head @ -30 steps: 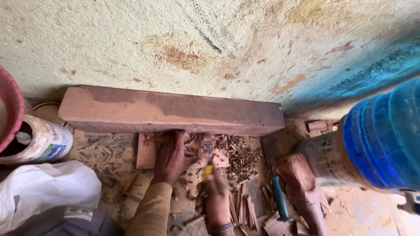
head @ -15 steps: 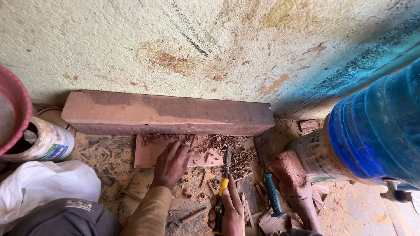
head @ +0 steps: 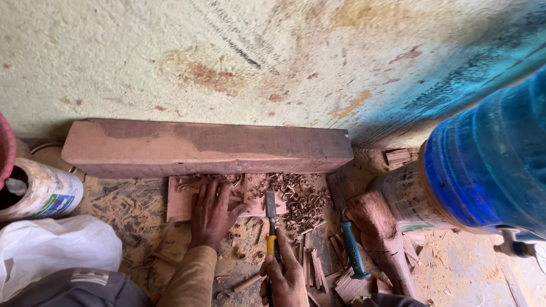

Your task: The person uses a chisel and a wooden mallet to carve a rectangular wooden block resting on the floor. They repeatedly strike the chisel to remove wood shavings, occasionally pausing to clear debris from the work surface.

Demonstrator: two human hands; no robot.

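The left hand lies flat with its fingers spread wide, pressing down on a small flat wood piece. That piece sits on the floor, tight against the front of a big wood beam by the wall. The right hand is wrapped around the yellow handle of a chisel. The chisel's metal tip touches the right part of the wood piece. Curly wood shavings lie just beside it. Half a second ago the chisel pointed at the same spot, and the left hand has stayed flat.
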